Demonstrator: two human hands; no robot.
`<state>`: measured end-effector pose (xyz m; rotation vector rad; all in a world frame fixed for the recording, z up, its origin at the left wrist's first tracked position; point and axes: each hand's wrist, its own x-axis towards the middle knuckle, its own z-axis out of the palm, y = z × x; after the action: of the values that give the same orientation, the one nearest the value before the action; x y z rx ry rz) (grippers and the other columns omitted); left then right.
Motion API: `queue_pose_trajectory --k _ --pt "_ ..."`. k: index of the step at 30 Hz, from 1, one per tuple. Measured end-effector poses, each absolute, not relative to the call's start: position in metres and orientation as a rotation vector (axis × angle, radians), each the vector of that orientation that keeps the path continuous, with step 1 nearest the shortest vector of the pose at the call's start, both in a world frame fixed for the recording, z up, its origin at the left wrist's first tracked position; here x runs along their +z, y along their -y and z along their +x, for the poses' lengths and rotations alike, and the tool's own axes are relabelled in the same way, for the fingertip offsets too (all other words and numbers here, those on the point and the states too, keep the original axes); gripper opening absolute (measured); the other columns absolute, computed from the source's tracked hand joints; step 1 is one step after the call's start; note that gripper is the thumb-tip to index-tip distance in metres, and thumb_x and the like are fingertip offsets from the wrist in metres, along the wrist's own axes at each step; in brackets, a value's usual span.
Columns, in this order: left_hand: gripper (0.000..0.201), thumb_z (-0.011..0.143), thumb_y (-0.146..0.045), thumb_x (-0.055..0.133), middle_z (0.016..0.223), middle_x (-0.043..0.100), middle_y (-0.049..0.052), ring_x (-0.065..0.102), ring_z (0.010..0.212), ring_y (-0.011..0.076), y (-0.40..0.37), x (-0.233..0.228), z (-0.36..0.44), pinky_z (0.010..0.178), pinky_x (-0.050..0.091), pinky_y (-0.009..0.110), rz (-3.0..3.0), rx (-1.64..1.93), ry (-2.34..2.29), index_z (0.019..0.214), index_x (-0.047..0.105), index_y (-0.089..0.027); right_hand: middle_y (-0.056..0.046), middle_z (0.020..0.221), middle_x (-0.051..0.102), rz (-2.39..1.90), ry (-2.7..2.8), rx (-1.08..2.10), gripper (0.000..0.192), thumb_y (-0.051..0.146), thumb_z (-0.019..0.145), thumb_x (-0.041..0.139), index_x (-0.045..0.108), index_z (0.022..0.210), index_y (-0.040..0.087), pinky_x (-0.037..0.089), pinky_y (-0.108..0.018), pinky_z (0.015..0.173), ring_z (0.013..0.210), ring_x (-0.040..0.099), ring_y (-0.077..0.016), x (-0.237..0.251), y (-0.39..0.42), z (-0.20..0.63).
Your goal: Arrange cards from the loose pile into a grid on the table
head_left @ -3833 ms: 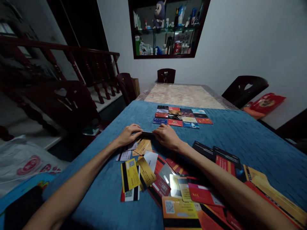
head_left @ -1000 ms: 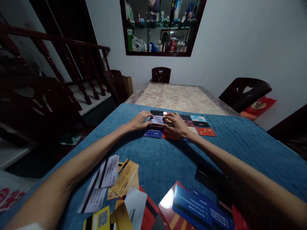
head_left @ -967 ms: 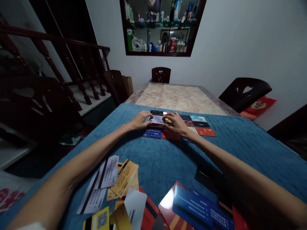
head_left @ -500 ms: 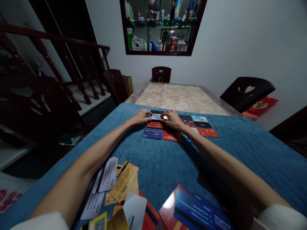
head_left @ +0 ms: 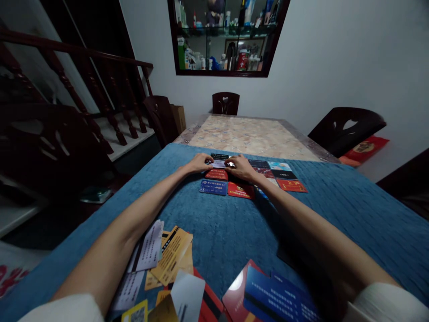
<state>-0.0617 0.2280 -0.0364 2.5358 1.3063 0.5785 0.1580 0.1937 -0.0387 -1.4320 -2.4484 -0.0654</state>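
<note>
L hand (head_left: 199, 163) & R hand (head_left: 242, 168): fingers curled at opp. ends of lilac card (head_left: 219, 164); can't tell if gripping. Card lies betw. blk card (head_left: 219, 157) & red card (head_left: 217, 175), clothed bench (head_left: 241, 129).

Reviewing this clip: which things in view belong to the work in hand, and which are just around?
In the work: left hand, right hand, pale card between them, laid-out cards; likely also the loose cards.

Just around: far chair, red bag, red container.
</note>
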Motion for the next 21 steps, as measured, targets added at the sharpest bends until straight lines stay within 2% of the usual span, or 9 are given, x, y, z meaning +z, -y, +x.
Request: queue_pose_trajectory --k 15,21 --pt "0.026 0.075 -0.025 0.062 0.094 0.071 0.008 0.063 0.088 0.0239 -0.2295 -0.0403 -0.0639 0.086 0.049 0.036 2.584 0.593 -1.264 0.096 0.076 -0.016 -0.011 0.111 0.071 -1.464 2.457 -0.094 0.03 0.026 0.088 0.052 0.074 0.106 0.017 0.038 -0.035 0.093 0.098 0.059 -0.0226 -0.0405 -0.1927 0.1549" --pt "0.025 0.076 -0.026 0.063 0.095 0.07 0.008 0.063 0.087 0.0225 -0.2279 -0.0408 -0.0647 0.085 0.05 0.034 2.577 0.622 -1.267 0.096 0.075 -0.017 -0.012 0.118 0.068 -1.515 2.422 -0.087 0.032 0.03 0.09 0.052 0.073 0.111 0.018 0.04 -0.037 0.089 0.105 0.056 -0.0273 -0.0375 -0.1871 0.1553"
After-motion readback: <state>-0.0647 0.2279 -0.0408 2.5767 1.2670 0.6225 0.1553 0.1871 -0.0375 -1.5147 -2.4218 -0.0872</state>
